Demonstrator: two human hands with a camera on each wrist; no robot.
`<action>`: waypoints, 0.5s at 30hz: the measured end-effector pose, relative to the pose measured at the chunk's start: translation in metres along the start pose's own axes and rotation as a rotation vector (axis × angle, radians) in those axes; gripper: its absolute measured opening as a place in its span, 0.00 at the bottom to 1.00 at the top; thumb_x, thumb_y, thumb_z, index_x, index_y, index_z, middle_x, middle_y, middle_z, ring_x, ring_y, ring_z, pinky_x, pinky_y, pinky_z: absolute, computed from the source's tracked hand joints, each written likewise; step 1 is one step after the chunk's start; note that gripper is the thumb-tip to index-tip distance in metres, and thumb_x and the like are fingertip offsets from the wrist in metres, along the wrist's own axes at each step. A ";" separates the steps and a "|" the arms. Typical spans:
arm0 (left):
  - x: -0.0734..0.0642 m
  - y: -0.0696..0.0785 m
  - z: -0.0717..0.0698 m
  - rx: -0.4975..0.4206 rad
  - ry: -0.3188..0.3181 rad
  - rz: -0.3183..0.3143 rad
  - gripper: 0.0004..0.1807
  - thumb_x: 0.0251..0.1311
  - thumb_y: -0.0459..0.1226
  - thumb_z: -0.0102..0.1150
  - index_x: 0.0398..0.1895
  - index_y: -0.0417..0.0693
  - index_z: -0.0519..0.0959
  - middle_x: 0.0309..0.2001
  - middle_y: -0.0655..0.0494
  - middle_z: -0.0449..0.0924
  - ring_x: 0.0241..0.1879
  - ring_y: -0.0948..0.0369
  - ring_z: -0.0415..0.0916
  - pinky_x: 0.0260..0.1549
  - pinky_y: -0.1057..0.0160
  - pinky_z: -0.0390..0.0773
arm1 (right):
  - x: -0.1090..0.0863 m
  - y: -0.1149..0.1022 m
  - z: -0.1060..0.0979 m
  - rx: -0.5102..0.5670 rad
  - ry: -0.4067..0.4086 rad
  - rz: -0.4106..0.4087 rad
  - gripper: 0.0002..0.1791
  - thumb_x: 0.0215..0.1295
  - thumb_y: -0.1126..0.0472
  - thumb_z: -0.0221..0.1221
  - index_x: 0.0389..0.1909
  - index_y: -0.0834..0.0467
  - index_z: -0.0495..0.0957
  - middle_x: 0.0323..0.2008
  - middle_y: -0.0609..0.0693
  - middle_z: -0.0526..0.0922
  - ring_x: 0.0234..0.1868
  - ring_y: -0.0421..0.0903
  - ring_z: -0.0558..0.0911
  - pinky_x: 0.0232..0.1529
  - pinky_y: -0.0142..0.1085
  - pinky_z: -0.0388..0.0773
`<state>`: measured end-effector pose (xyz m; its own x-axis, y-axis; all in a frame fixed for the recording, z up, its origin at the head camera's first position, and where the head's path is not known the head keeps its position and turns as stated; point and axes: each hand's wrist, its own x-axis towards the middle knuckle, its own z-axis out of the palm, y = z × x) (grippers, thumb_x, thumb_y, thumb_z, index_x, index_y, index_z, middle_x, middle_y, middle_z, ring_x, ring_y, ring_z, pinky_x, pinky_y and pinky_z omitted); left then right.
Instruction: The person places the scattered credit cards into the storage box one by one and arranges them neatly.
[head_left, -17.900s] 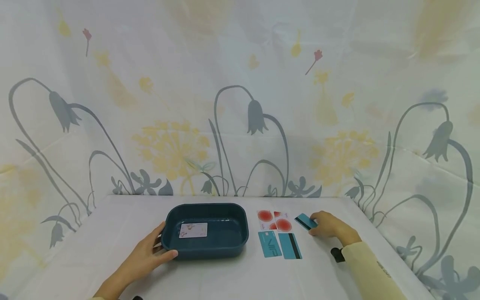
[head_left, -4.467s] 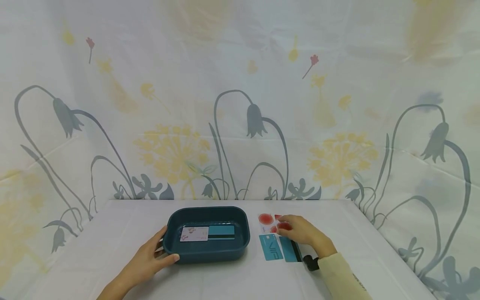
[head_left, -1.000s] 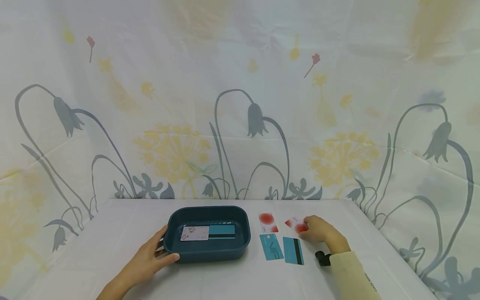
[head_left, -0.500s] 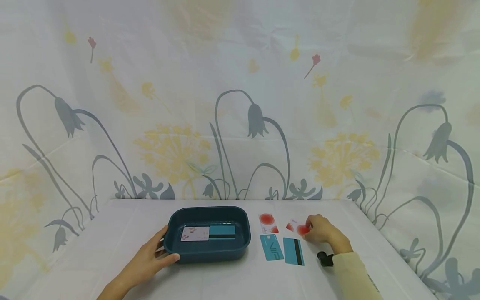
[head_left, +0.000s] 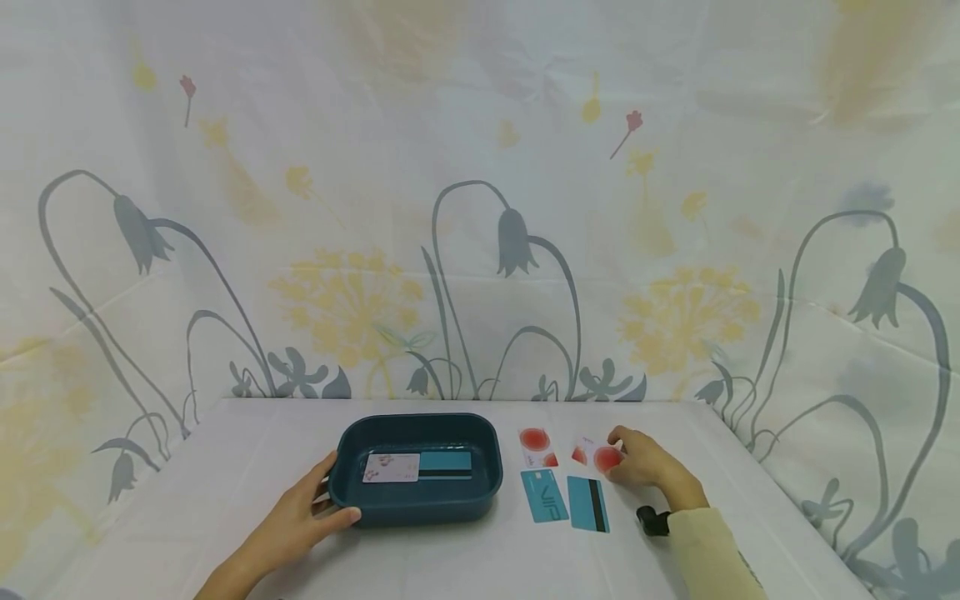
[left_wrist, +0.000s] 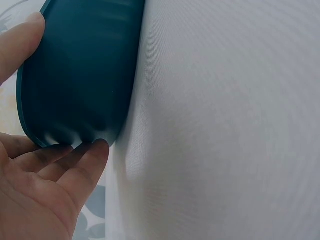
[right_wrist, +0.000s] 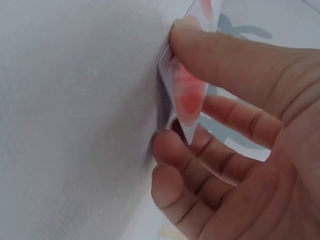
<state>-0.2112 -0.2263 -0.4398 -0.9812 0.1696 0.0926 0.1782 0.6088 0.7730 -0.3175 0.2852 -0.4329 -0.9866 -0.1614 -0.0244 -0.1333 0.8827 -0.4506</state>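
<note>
The red-and-white card (head_left: 597,455) sits at the fingertip end of the right hand (head_left: 651,463), just to that hand's left, near the far side of the table (head_left: 450,558). Its long axis runs roughly left to right, about in line with the long sides of the teal bin (head_left: 416,512), which lies farther left beyond the upright red card (head_left: 537,448) and blue VIP card (head_left: 545,496); that alignment is probably what any carry leftward would turn on. The right hand is much the nearer, its thumb on one edge and curled fingers at the other, apparently pinching the card (the index fingertip is hidden behind it). The left hand (head_left: 302,510) grips the bin's left end. The card looks thin and glossy, white with a red disc and a smaller red corner patch.
</note>
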 end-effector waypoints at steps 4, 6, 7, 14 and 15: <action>-0.001 0.000 0.000 -0.002 -0.002 -0.002 0.56 0.52 0.52 0.68 0.73 0.33 0.47 0.70 0.30 0.52 0.61 0.39 0.67 0.53 0.55 0.76 | 0.001 -0.001 0.000 0.026 0.021 -0.053 0.20 0.48 0.65 0.70 0.43 0.62 0.74 0.35 0.54 0.76 0.35 0.50 0.74 0.38 0.46 0.76; -0.001 0.001 0.000 0.002 -0.002 -0.006 0.56 0.52 0.52 0.68 0.73 0.33 0.47 0.70 0.30 0.52 0.61 0.39 0.67 0.53 0.55 0.76 | 0.002 -0.001 0.001 0.044 0.031 -0.066 0.18 0.49 0.66 0.69 0.40 0.62 0.74 0.33 0.53 0.76 0.34 0.49 0.73 0.35 0.42 0.75; -0.001 0.001 -0.001 0.001 -0.002 -0.006 0.55 0.53 0.52 0.68 0.73 0.33 0.47 0.70 0.30 0.52 0.61 0.39 0.67 0.53 0.55 0.76 | 0.003 -0.001 0.001 0.056 0.036 -0.070 0.17 0.49 0.67 0.68 0.40 0.63 0.74 0.33 0.53 0.75 0.34 0.49 0.73 0.34 0.41 0.75; -0.001 0.003 -0.001 -0.006 -0.005 0.008 0.55 0.53 0.51 0.67 0.73 0.33 0.47 0.70 0.29 0.51 0.61 0.38 0.66 0.53 0.56 0.76 | 0.007 -0.002 0.005 0.088 0.055 -0.066 0.14 0.54 0.69 0.64 0.41 0.61 0.73 0.31 0.52 0.75 0.30 0.47 0.74 0.31 0.38 0.74; -0.001 0.003 -0.001 -0.007 -0.005 0.010 0.55 0.53 0.51 0.67 0.73 0.33 0.47 0.70 0.29 0.51 0.61 0.38 0.66 0.53 0.56 0.76 | 0.007 -0.002 0.006 0.094 0.057 -0.068 0.14 0.54 0.70 0.63 0.42 0.60 0.73 0.31 0.52 0.75 0.29 0.46 0.74 0.30 0.38 0.74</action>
<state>-0.2100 -0.2257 -0.4372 -0.9788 0.1798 0.0976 0.1879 0.6013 0.7766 -0.3239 0.2797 -0.4374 -0.9797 -0.1919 0.0585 -0.1933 0.8248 -0.5313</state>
